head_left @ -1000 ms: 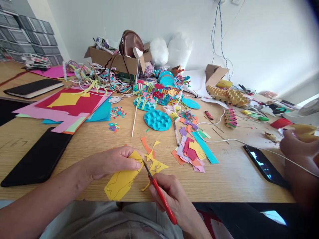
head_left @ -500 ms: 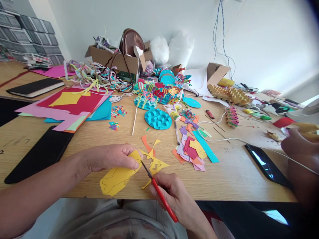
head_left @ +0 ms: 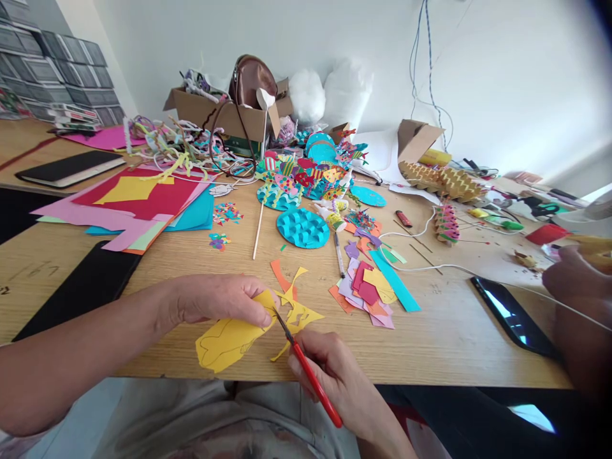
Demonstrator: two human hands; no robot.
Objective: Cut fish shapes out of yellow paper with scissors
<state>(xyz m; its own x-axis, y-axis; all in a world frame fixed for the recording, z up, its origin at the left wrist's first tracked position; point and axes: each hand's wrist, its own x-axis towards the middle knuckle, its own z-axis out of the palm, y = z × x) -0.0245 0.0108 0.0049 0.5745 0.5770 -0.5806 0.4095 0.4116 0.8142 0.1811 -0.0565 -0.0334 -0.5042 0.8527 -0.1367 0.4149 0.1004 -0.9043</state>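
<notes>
Gripping the red-handled scissors (head_left: 313, 384), your right hand (head_left: 332, 362) is near the front edge of the table (head_left: 421, 357), and the blades reach the border of the yellow paper (head_left: 222, 344). Your left hand (head_left: 220, 299) is pinching this paper, with the thumb on top; a drawn outline is visible on it. Just beside the blades lie yellow scraps (head_left: 306, 317). Farther, to the right, there is a pile of coloured paper pieces (head_left: 367, 292), and beyond, more to the left, a blue oval (head_left: 303, 228). At the far side, a brown bag (head_left: 253, 83) shows above a cardboard box (head_left: 199, 111).
</notes>
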